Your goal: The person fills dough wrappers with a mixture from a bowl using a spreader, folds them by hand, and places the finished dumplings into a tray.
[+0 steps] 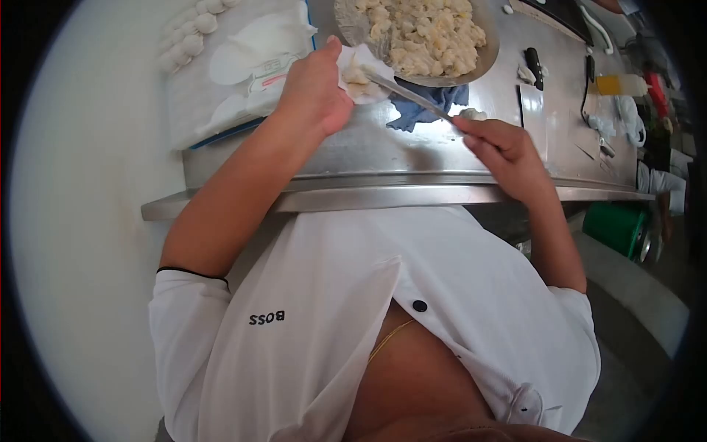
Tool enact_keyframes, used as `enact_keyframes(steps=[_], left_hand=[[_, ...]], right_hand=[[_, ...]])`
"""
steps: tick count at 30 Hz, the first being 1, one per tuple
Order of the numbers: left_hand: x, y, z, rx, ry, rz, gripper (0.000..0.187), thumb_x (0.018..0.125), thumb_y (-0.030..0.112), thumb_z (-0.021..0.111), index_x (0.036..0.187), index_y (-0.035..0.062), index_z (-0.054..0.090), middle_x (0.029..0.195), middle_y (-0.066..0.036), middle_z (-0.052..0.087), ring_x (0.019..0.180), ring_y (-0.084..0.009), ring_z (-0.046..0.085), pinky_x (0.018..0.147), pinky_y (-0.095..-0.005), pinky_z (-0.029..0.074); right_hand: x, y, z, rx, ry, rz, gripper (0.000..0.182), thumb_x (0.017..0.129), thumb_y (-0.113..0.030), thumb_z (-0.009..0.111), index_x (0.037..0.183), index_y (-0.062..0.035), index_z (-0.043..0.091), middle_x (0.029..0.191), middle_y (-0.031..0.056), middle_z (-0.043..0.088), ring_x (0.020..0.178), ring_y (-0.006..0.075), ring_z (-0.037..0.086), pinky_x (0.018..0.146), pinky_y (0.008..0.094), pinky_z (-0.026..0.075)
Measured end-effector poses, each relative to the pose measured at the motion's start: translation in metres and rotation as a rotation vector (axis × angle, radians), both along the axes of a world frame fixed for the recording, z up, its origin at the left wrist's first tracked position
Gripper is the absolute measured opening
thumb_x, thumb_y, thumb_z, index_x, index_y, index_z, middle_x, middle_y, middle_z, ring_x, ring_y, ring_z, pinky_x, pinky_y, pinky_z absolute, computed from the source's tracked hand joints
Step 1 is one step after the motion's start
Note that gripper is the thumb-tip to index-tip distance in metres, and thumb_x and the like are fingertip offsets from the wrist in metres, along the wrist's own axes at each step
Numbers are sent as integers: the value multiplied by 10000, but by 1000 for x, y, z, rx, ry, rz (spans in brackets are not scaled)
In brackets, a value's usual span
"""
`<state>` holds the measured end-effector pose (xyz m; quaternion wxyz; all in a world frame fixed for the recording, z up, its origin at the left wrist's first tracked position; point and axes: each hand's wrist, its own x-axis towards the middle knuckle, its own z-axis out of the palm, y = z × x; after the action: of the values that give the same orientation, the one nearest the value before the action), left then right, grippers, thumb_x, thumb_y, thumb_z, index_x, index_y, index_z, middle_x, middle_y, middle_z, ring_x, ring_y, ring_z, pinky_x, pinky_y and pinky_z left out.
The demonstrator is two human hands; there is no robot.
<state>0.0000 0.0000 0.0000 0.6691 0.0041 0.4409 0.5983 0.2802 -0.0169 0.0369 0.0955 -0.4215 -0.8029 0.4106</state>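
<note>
Dumpling wrapper (359, 76) sits in the left hand (315, 92), far side of the scene, just near of the metal bowl (482, 59). Wrapper is white, thin, cupped open, with a lump of pale filling on it.

Largest to smallest:
- Steel surface (412, 158) spans the width, front lip running left to right just beyond the white chef jacket (353, 309).
- White tray or board (199, 96) at far left on the surface, blue edge showing along its near side. Loose white wrappers lie on it; a row of finished dumplings (193, 33) runs along its far-left edge.
- Metal bowl at far centre, full of chunky pale filling (427, 33), resting on the surface; wrapper's far edge nearly meets the bowl rim.
- Blue cloth (427, 107) bunched on the surface just near of the bowl, under the tool.
- Green bin (618, 225) at right, below surface level.
- Assorted utensils and a yellow-capped bottle (618, 85) far right, too small to identify.
- Left hand: fingers curled, cupping the wrapper from underneath, thumb along its left edge.
- Right hand (504, 151): closed in a pinch grip on the handle of a flat metal spatula (409, 94).
- Spatula runs diagonally from the right hand up-left, tip touching the filling on the wrapper.

Hands are well apart, joined only by the spatula.
</note>
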Motion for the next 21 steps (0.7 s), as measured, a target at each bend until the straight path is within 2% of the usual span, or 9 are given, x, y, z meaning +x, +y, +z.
enact_keyframes(steps=[2,7,11,13,14,15,17,20,21], left_hand=[[-4,3,-4,90,82,-12,373,1034,230,379,1287,-44,404,1297,-180,508,1191,-331,532,1027,-517,425],[-11,-24,32,165,22,-65,390,1035,236,371,1301,-47,407,1307,-178,508,1211,-326,518,1040,-501,411],[-28,-35,34,153,6,-3,425,1038,262,358,1332,-43,389,1341,-175,489,1231,-330,502,1062,-504,382],[-38,-43,34,185,-1,28,430,1038,271,357,1337,-38,387,1351,-173,481,1240,-334,494,1064,-509,376],[-43,-46,35,223,-17,42,436,1038,280,356,1342,-32,385,1361,-172,473,1249,-337,486,1066,-515,370],[-45,-48,33,226,-18,48,436,1038,280,356,1342,-32,385,1361,-172,473,1249,-337,486,1066,-515,370],[-47,-52,32,298,-126,16,443,1036,284,366,1352,-26,378,1370,-167,464,1278,-338,460,1079,-515,351],[-43,-63,44,335,-234,-48,405,1032,283,399,1314,-8,409,1319,-141,505,1230,-307,502,1063,-467,391],[-41,-67,47,338,-235,-42,405,1032,283,399,1314,-8,409,1319,-141,505,1230,-307,502,1063,-467,391]], right_hand=[[5,4,0,-16,256,-174,267,900,-88,627,1159,-34,670,803,121,655,719,203,584,674,284,464],[-21,-10,16,282,119,22,272,874,-60,661,1144,-75,687,719,90,597,631,180,524,609,297,438],[-20,-3,18,236,119,20,290,877,-44,653,1162,-92,682,693,63,570,615,141,504,597,286,432],[-22,-1,23,-37,336,-177,289,894,-59,636,1177,-98,674,703,59,580,626,123,505,604,279,439],[-26,3,33,74,101,-203,251,901,-112,634,1148,-80,670,721,71,594,659,109,520,625,257,449],[-29,9,30,77,100,-196,251,901,-112,634,1148,-80,670,721,71,594,659,109,520,625,257,449],[-36,30,17,113,-235,-150,199,881,-164,648,1038,-42,656,725,113,630,663,187,594,654,308,489],[-58,49,-25,298,-396,-71,185,869,-161,650,982,-17,619,834,166,641,739,296,625,666,376,493],[-66,48,-33,302,-396,-66,185,869,-161,650,982,-17,619,834,166,641,739,296,625,666,376,493]])
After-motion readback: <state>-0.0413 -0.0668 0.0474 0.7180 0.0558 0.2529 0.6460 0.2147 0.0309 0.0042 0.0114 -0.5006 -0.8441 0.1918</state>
